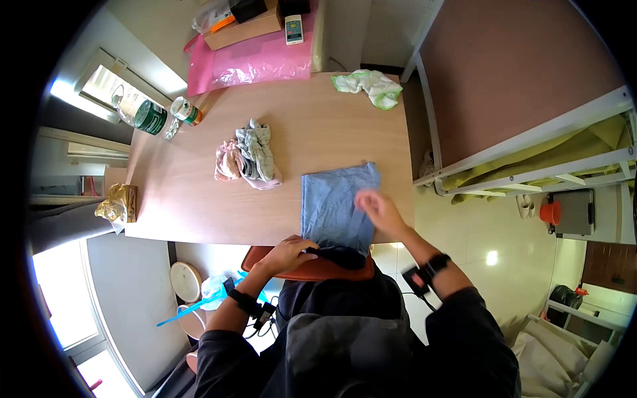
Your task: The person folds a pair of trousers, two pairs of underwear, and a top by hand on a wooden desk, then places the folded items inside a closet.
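A folded light-blue cloth garment (337, 202) lies at the table's front edge. Its lower end hangs over the edge, beside a dark patch of fabric that I cannot make out clearly. At the lower left corner of the garment, my left hand (289, 255) is closed, with its fingers pinching the cloth. Over the garment's right side is my right hand (379, 209), smeared by motion. Its fingers are too blurred to show whether they touch the cloth.
Crumpled grey and pink clothes (255, 154) lie left of centre on the table (192, 212). A white cloth with green trim (371, 87) sits at the far right corner. A large bottle (147, 116), a jar (186, 111) and a gold-coloured packet (119, 204) line the left side.
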Motion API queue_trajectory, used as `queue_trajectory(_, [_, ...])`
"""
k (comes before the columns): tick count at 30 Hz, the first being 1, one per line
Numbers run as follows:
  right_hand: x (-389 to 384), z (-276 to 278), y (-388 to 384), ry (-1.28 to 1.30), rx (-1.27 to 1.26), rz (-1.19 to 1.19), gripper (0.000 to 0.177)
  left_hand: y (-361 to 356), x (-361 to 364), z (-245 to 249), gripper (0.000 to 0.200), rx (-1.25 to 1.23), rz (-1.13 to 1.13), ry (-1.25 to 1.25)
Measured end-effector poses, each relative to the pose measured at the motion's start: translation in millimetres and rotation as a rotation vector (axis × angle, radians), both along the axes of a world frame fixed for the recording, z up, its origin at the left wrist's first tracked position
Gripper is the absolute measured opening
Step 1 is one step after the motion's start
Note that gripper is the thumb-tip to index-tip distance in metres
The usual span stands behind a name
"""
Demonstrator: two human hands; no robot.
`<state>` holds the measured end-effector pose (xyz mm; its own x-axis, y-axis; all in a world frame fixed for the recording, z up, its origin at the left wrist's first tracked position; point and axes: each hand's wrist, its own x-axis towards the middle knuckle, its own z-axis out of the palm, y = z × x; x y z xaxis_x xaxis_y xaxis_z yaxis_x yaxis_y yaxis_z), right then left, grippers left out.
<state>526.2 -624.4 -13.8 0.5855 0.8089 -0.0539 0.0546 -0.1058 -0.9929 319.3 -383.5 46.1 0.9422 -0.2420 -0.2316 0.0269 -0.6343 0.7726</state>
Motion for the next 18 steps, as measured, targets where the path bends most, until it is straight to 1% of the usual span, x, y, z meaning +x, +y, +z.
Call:
queue_trajectory(1, [-21.7, 29.3, -15.8, -0.168, -0.183, 0.126, 0.053, 0.4, 0.0, 0.0, 0.023, -0.018, -0.007, -0.016])
queue_trajectory(2, [-35.0, 53.4, -26.7, -0.352, -0.238, 0.272, 0.063, 0.0, 1.6, 0.5, 0.023, -0.020, -0.005, -0.015])
queue_trajectory(3, [-48.1, 66.3, -36.4, -0.536, -0.289, 0.417, 0.074, 0.5, 3.3, 2.0, 0.023, -0.025, 0.005, -0.020])
queue_trajectory(4, [-67.4, 55.8, -48.4, -0.526, -0.235, 0.387, 0.085, 1.1, 3.7, 3.0, 0.022, -0.029, 0.009, -0.021])
queue_trajectory(6, [-100.5, 48.5, -60.8, -0.512, -0.348, 0.285, 0.084, -1.1, 3.7, 0.7, 0.022, -0.055, 0.024, -0.034])
queue_trajectory(7, [-108.9, 43.8, -61.2, -0.512, -0.348, 0.282, 0.084, -1.9, 4.2, -0.3, 0.021, -0.080, 0.050, -0.050])
queue_trajectory(8, [-116.3, 40.0, -58.9, -0.358, -0.362, 0.166, 0.077, -3.0, 5.1, 3.9, 0.021, -0.078, 0.048, -0.049])
queue_trajectory(9, [-122.2, 36.0, -56.8, -0.198, -0.374, 0.049, 0.071, -4.7, 4.4, 10.8, 0.021, -0.148, 0.108, 0.047])
queue_trajectory(10, [-125.6, 29.6, -56.2, -0.191, -0.374, 0.044, 0.071, -6.4, 3.5, 15.0, 0.020, -0.217, 0.165, 0.144])
queue_trajectory(11, [-125.1, 27.2, -53.5, -0.269, -0.287, -0.058, 0.061, -6.2, 3.4, 14.6, 0.020, -0.216, 0.159, 0.146])
queue_trajectory(12, [-124.3, 26.0, -52.6, -0.347, -0.201, -0.161, 0.052, -5.3, 3.0, 13.7, 0.021, -0.223, 0.224, 0.086])
queue_trajectory(13, [-119.1, 24.4, -51.6, -0.432, -0.131, -0.218, 0.038, -3.4, 3.9, 12.5, 0.022, -0.230, 0.290, 0.022])
queue_trajectory(14, [-109.1, 33.4, -49.0, -0.437, -0.131, -0.225, 0.038, -0.2, 8.6, 10.8, 0.022, -0.230, 0.283, 0.017])
queue_trajectory(16, [-89.8, 50.0, -43.6, -0.273, -0.191, -0.250, 0.035, 9.0, 21.6, 4.3, 0.026, -0.280, 0.383, 0.023])
queue_trajectory(17, [-81.0, 43.5, -35.1, -0.156, -0.118, -0.336, 0.035, 14.3, 31.3, -8.9, 0.027, -0.256, 0.422, 0.024])
queue_trajectory(18, [-65.5, 42.3, -25.8, -0.138, -0.135, -0.368, 0.037, 12.6, 47.3, -3.6, 0.027, -0.281, 0.478, 0.007])
